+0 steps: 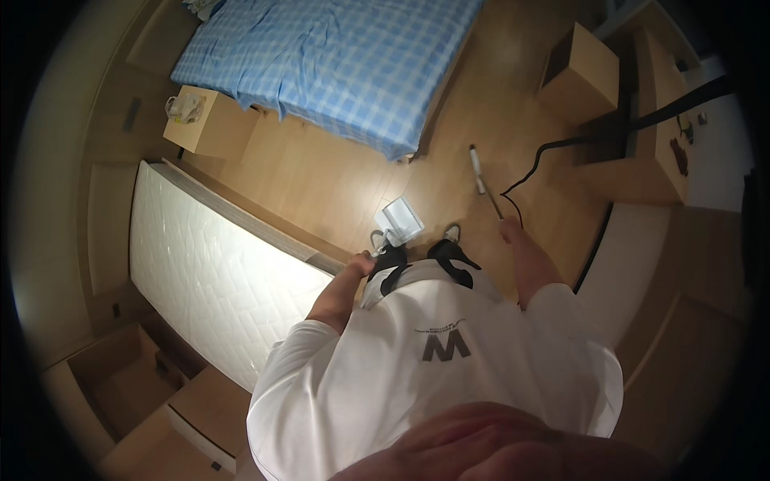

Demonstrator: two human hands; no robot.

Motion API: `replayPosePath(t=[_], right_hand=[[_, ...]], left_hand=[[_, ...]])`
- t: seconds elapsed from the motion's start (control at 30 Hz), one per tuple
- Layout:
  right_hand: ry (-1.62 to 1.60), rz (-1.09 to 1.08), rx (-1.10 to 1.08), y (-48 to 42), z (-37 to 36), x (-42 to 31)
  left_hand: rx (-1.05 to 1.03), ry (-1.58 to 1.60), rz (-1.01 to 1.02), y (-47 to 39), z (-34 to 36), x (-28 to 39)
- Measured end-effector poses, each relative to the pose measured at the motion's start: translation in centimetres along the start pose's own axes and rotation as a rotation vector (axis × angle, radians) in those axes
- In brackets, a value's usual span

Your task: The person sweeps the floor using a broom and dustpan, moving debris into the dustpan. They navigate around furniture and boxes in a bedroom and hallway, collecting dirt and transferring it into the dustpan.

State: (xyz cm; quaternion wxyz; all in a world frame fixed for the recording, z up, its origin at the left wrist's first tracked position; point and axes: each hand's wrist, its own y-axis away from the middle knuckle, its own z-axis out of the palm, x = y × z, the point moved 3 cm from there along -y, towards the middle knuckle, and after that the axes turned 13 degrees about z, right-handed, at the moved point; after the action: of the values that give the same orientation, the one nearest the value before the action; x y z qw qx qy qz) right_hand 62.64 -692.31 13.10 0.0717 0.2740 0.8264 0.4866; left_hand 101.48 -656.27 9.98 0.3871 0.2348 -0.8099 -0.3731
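Observation:
My left hand point(361, 263) is closed on the handle end of a pale dustpan point(402, 220), whose open white pan hangs low in front of my left shoe. My right hand point(511, 230) grips a thin stick point(494, 201). At the stick's far end is a narrow white head point(475, 162) with a dark tip, at or just above the wooden floor; what kind of tool it is cannot be told for sure. A black cable point(536, 162) runs close by my right hand.
A bed with a blue checked sheet point(337, 66) stands ahead. A white mattress point(216, 258) leans at the left, near a nightstand point(225, 129) bearing a plastic bag point(185, 108). At right are a wooden box-shaped cabinet point(586, 78) and a desk point(646, 174). Open wooden compartments point(129, 373) lie lower left.

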Motion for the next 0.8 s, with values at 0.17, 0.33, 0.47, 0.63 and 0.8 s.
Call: replayPosePath(t=[0.17, 0.33, 0.47, 0.63, 0.8], right_hand=[[0.34, -0.004, 0.162, -1.9, 2.5, -1.4], [0.583, -0.276, 0.046, -0.7, 8.9, -0.3], [0.479, -0.26, -0.095, 0.9, 13.6, 0.4], [0.271, -0.107, -0.288, 1.7, 8.9, 0.8], [0.095, -0.097, -0.227, 3.3, 2.0, 1.6]], left_hand=[[-0.007, 0.045, 0.057, 0.2, 0.5, -0.5], [0.002, -0.019, 0.062, 0.2, 0.6, -0.7], [0.009, -0.086, 0.072, -1.2, 1.1, -1.8], [-0.01, -0.075, 0.055, -0.8, 0.4, -1.3], [0.024, -0.058, 0.0, -1.1, 0.4, -2.3]])
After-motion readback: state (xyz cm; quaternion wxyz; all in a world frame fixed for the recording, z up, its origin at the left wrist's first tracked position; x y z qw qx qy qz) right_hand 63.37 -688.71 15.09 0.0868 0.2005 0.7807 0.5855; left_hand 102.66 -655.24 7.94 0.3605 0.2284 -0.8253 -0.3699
